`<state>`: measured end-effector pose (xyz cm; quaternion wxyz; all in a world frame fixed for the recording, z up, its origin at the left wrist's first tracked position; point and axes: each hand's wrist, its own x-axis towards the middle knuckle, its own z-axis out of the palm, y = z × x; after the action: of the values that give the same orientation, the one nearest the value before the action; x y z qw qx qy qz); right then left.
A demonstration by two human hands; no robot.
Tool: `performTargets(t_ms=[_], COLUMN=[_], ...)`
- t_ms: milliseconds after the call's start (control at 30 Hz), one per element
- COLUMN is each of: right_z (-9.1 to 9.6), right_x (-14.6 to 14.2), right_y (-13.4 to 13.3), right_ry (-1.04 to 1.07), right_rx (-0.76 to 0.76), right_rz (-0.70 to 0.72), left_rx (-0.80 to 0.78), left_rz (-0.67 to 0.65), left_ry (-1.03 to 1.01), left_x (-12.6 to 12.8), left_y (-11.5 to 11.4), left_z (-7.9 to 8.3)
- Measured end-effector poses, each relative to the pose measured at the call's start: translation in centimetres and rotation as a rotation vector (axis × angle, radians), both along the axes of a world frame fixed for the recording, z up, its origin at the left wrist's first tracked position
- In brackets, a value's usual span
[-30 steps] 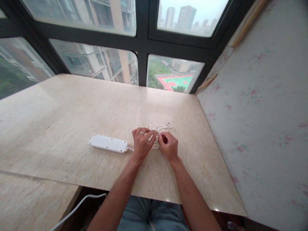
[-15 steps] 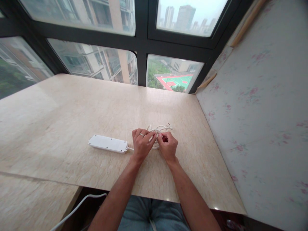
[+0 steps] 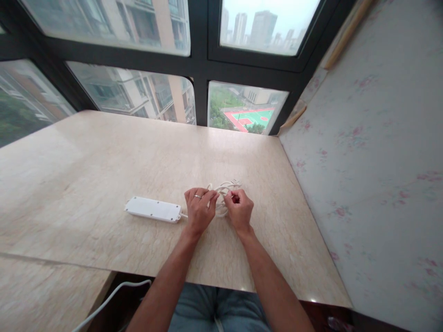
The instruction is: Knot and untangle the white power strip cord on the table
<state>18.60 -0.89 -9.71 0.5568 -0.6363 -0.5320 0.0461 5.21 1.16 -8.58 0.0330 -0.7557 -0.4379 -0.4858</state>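
A white power strip (image 3: 152,209) lies face down on the stone-patterned sill, with screws showing on its back. Its white power cord (image 3: 221,214) runs under my left hand into a loosely coiled bundle, and the plug (image 3: 236,183) lies at the far side of the coil. My left hand (image 3: 200,207), with a ring on one finger, pinches at the bundle from the left. From the right, my right hand (image 3: 240,210) is closed with thumb and forefinger together at the coil. A thin tie between the fingertips cannot be made out.
The broad sill (image 3: 104,157) reaches to dark window frames (image 3: 202,69) at the back. A flowered wall (image 3: 367,175) bounds the right side. Below the front edge, another white cable (image 3: 114,291) hangs by a dark opening on the left.
My fingertips have drawn slightly apart, the left hand shifting left. The coil's loops and plug have shifted a little. The whole view has moved slightly.
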Motion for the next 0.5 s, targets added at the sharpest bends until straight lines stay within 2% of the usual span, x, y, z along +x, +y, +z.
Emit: performTargets(t_ms=[200, 400, 500], right_z=[0.3, 0.4, 0.3], right_x=[0.3, 1.6, 1.7], right_y=[0.0, -0.2, -0.4], right_ry=[0.028, -0.021, -0.068], right_rx=[-0.022, -0.041, -0.031], right_rz=[0.028, 0.208, 0.234], left_rx=[-0.081, -0.221, -0.244], left_rz=[-0.054, -0.145, -0.2], left_ry=[-0.066, -0.099, -0.073], left_x=[-0.1, -0.6, -0.9], left_y=[0.1, -0.1, -0.1], left_z=[0.1, 0.1, 0.4])
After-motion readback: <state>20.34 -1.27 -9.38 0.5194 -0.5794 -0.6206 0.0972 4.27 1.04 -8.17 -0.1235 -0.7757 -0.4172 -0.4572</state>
